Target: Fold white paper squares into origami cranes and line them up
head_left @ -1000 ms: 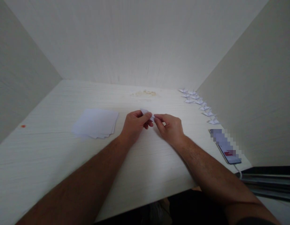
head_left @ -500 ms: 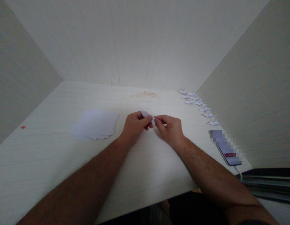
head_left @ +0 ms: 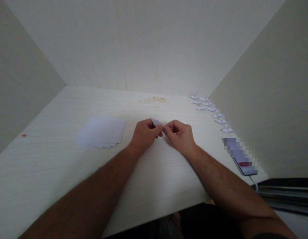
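A small folded piece of white paper (head_left: 156,122) is held between both hands above the middle of the table. My left hand (head_left: 146,132) pinches it with thumb and fingers, and one pale corner sticks up past the thumb. At the paper's right end, my right hand (head_left: 180,134) pinches with thumb and forefinger, the fingertips of both hands almost touching. Most of the paper is hidden by the fingers, so its full folded shape cannot be made out.
A stack of white paper sheets (head_left: 104,131) lies to the left. Several folded paper cranes (head_left: 217,115) line the right wall. A phone (head_left: 241,159) with a white cable (head_left: 253,182) lies nearer on the right. A small orange-red bit (head_left: 24,135) rests far left. Walls enclose the table.
My right hand has shifted slightly, its fingertips closing in on the left hand's, and less of the paper shows between them. The left hand has hardly moved.
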Available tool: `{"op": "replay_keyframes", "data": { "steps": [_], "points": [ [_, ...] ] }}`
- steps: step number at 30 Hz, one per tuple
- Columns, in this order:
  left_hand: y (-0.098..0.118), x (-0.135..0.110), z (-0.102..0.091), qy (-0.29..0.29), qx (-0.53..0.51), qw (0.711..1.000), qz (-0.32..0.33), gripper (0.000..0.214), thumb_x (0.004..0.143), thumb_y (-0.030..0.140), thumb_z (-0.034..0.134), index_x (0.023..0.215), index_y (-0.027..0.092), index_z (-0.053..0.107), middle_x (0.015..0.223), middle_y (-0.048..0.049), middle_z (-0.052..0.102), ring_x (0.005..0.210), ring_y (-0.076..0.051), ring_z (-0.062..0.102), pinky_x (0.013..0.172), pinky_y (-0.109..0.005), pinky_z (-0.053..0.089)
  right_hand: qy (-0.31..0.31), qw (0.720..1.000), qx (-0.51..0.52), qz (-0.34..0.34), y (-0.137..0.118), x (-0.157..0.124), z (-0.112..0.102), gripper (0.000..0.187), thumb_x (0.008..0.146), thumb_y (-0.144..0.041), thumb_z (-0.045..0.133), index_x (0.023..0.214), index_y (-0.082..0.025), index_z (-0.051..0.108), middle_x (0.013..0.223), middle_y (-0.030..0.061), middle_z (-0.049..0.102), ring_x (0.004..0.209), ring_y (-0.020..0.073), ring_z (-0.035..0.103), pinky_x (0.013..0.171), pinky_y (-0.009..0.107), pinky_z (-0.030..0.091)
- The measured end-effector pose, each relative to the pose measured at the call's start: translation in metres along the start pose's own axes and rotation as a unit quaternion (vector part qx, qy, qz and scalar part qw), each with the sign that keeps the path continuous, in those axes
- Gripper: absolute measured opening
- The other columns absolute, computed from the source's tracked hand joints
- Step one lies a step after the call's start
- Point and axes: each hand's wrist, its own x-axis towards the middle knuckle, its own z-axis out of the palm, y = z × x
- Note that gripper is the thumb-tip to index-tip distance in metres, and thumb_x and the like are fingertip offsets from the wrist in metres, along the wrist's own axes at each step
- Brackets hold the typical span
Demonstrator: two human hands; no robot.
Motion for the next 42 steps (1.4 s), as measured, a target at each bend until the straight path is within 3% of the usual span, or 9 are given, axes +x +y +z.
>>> {"op": "replay_keyframes", "data": {
  "steps": [11,20,28,42],
  "points": [
    [0.001,-0.001,-0.001,0.005,0.020,1.000,0.006,0.018,0.076,0.029,0.073,0.065,0.015,0.069,0.057,-0.0007,0.067,0.052,-0.011,0.057,0.052,-0.024,0.043,-0.019,0.998,-0.053,-0.020,0.002,0.002,-0.002,0.017,0.088,-0.030,0.060,0.076,-0.019,0.066,0.058,-0.0030,0.060,0.050,0.0090,0.048,0.049,0.024,0.033],
    [0.002,0.000,-0.001,-0.003,-0.026,1.000,0.005,0.016,0.076,0.028,0.073,0.067,0.015,0.070,0.055,-0.0001,0.066,0.050,-0.011,0.056,0.051,-0.023,0.043,-0.036,0.990,0.110,0.076,0.000,0.004,0.002,0.009,0.079,-0.027,0.063,0.077,-0.019,0.067,0.063,-0.0017,0.065,0.054,0.0095,0.053,0.053,0.024,0.039],
    [-0.002,0.001,-0.001,-0.016,-0.068,0.997,0.013,0.017,0.077,0.030,0.075,0.073,0.014,0.072,0.060,-0.0016,0.069,0.053,-0.011,0.058,0.054,-0.024,0.046,-0.037,0.947,0.263,0.178,-0.001,0.011,0.002,0.018,0.066,-0.033,0.077,0.072,-0.018,0.069,0.064,0.0012,0.071,0.058,0.0126,0.065,0.060,0.027,0.053],
    [-0.001,0.001,-0.001,-0.029,-0.093,0.995,0.010,0.014,0.075,0.028,0.076,0.073,0.015,0.073,0.060,-0.0011,0.068,0.054,-0.012,0.057,0.056,-0.025,0.045,0.001,0.987,0.134,0.092,-0.002,0.004,0.000,0.016,0.076,-0.030,0.069,0.068,-0.018,0.064,0.060,-0.0007,0.064,0.054,0.0099,0.053,0.052,0.023,0.040]
  ]
}}
